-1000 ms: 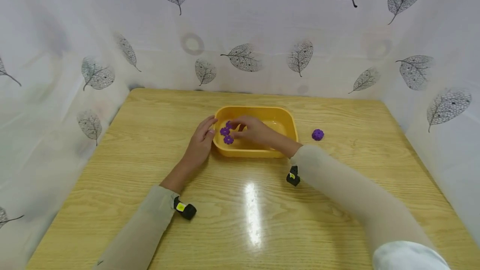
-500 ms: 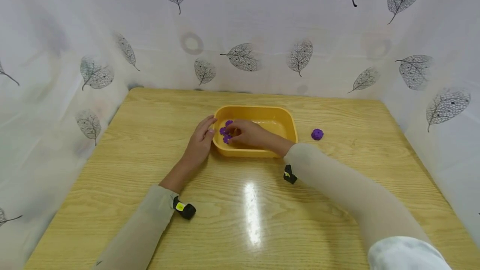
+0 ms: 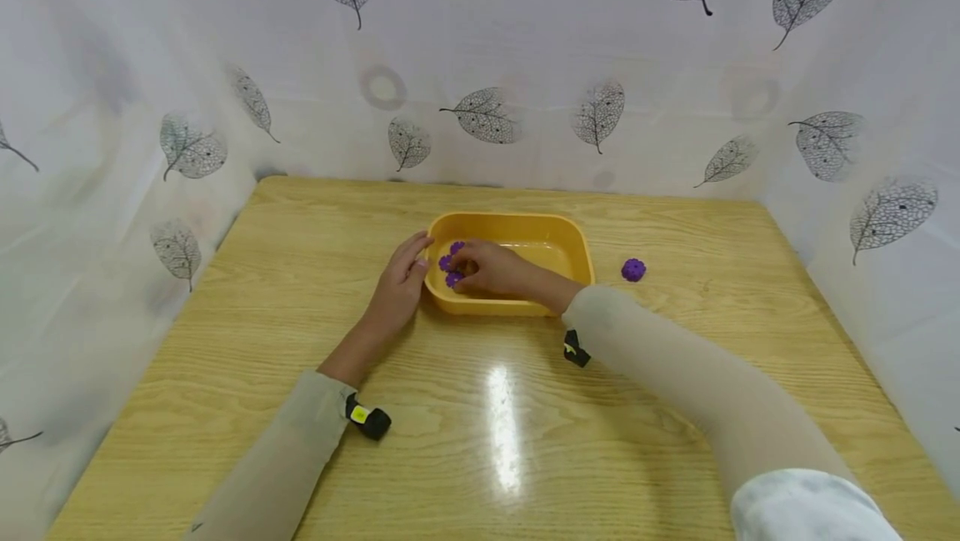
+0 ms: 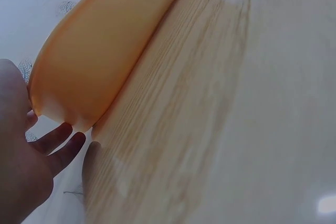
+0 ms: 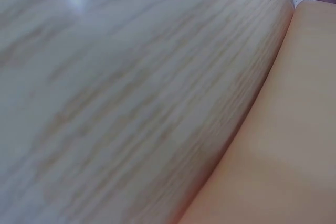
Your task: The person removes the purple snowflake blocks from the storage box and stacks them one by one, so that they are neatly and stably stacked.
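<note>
Currently the two hands are apart, both at the yellow tub (image 3: 489, 308) on the table (image 3: 420, 458). With fingers extended, the left hand (image 3: 397, 284) touches the tub's outer wall at its left end. Inside, the right hand (image 3: 495, 267) bends its fingers and thumb down at three purple flower-shaped pieces (image 3: 446, 262), near that same end; whether it pinches one I cannot tell. To the tub's right, well apart from both hands, a purple clump (image 3: 633, 269) sits on the table. Leaf-printed cloth (image 3: 540, 32) hangs behind.
</note>
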Tool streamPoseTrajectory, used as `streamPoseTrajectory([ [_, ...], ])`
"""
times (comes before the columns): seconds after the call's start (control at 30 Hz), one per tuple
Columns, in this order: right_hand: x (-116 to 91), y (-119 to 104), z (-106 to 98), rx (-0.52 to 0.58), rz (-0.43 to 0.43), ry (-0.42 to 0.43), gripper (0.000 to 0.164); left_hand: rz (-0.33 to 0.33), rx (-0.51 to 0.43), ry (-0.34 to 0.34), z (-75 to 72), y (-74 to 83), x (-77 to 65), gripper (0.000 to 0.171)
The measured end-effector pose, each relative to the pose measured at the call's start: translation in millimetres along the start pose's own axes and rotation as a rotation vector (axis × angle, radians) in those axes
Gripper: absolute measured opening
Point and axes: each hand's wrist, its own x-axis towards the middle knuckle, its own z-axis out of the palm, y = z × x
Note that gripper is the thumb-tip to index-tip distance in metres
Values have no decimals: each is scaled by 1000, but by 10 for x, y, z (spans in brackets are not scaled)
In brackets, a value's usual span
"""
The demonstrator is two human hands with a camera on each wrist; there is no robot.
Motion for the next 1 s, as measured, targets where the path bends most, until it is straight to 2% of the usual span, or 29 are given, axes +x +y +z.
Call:
streamPoseTrajectory([
  [0.53, -5, -13, 5, 3, 13, 2, 36, -18, -2, -16, -14, 8, -8, 45],
  [0.83, -14, -31, -12, 93, 0, 3, 29, -5, -7, -11, -6, -6, 2, 45],
  [1.0, -7, -23, -14, 116, -5, -8, 31, -6, -5, -5, 0, -13, 3, 45],
])
